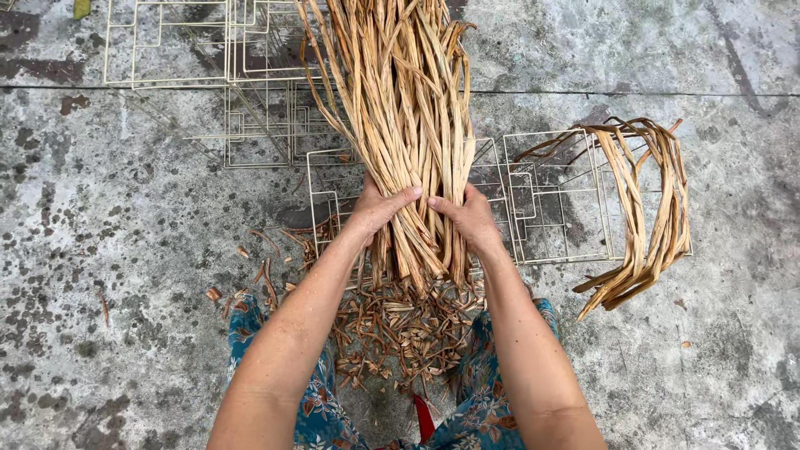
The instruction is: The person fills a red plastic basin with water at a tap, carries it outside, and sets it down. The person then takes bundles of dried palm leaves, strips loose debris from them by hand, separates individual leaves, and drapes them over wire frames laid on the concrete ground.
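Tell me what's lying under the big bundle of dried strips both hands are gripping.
Under the bundle, white wire frames rest on the concrete floor, with cut scraps below its lower end. The bundle covers the frames' middle sections.

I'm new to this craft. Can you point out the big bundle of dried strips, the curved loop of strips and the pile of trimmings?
bundle of dried strips (408,108), head view, middle of the bundle
loop of strips (637,225), head view, left strand
pile of trimmings (408,329), head view, centre

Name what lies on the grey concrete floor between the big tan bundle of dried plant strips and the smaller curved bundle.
Head view: white wire frames lie between the big bundle and the curved bundle.
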